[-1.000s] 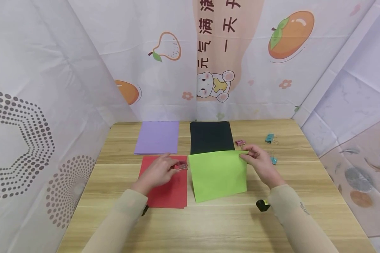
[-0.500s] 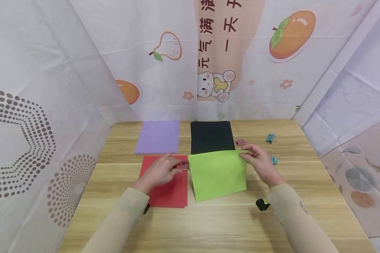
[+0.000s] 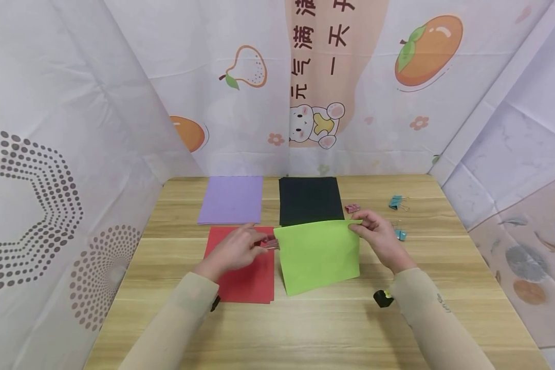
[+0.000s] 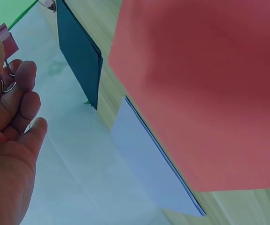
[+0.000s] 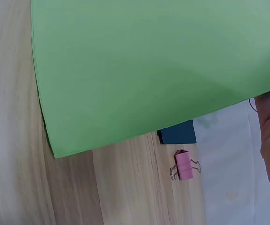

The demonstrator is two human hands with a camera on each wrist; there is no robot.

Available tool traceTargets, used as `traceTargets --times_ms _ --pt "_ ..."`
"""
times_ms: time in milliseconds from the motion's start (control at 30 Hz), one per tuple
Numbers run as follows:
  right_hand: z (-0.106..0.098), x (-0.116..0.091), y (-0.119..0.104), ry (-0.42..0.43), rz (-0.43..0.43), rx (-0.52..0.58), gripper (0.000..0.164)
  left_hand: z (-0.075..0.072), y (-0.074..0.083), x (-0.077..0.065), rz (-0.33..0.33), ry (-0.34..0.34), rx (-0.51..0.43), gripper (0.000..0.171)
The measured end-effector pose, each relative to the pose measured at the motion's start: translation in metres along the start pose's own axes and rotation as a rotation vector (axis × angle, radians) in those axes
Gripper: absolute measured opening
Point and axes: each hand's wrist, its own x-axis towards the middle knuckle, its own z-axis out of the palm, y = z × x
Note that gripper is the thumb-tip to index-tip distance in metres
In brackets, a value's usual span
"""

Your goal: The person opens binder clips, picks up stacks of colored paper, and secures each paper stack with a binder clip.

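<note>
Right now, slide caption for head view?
Left hand pinches a pink metal binder clip near rectangular lime-green paper; right hand pinches its corner.

Raised green paper (image 3: 319,257) slants beside a pinched pink clip (image 4: 9,43).

Wooden table (image 3: 305,334) — purple paper (image 3: 232,199) | black paper (image 3: 311,199) | red paper (image 3: 250,282) | clips (image 3: 395,202)

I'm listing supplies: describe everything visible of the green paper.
The lime-green paper looks plain, thin and rectangular, with layered edges suggesting several sheets. It is tilted, far edge raised, right of the red paper. The right hand pinches its upper right corner; the pink binder clip in the left hand is near its upper left, contact unclear.
</note>
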Motion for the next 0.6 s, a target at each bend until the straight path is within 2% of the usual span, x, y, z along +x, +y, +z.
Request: traceTargets --times_ms 233,600 --pt "0.003 0.0024 0.0067 0.014 -0.025 -0.022 0.028 -0.0051 0.0036 0.0033 -0.007 -0.001 -0.04 0.035" --pt "0.0079 0.0007 0.0086 0.0 -0.027 0.035 0.029 -0.0065 0.0049 0.0079 0.024 0.018 -0.064 0.016"
